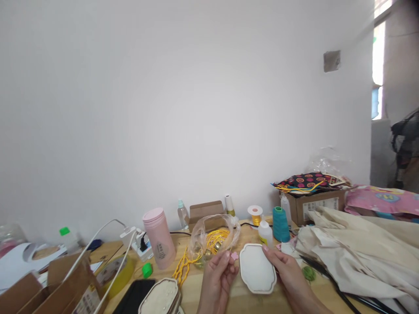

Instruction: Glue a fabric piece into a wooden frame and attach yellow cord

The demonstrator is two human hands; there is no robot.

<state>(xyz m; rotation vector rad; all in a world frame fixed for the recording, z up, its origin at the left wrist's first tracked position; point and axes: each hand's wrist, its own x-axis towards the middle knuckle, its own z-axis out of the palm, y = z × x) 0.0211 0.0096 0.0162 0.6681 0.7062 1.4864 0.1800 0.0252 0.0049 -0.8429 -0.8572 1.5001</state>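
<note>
Low in the head view, my left hand point(218, 279) pinches a small pink flower-shaped piece point(234, 256) between thumb and fingers. Just to its right, my right hand point(288, 274) grips the right edge of a white scalloped panel point(257, 268) with a pale brown rim, thumb on its upper edge. The panel's face is plain and turned toward me. Behind my left hand lies a clear plastic bag point(214, 235) with yellow cords and round metal bells. Similar rimmed panels point(159, 297) are stacked at the lower left, the top one dotted with small beads.
A pink tumbler point(159, 237), black phone point(135, 297), yellow tape roll point(116, 274) and open cardboard box point(62, 285) stand left. Behind the panel are a white glue bottle point(265, 233) and teal thread cone point(280, 224). Cream fabric point(353, 253) covers the right side.
</note>
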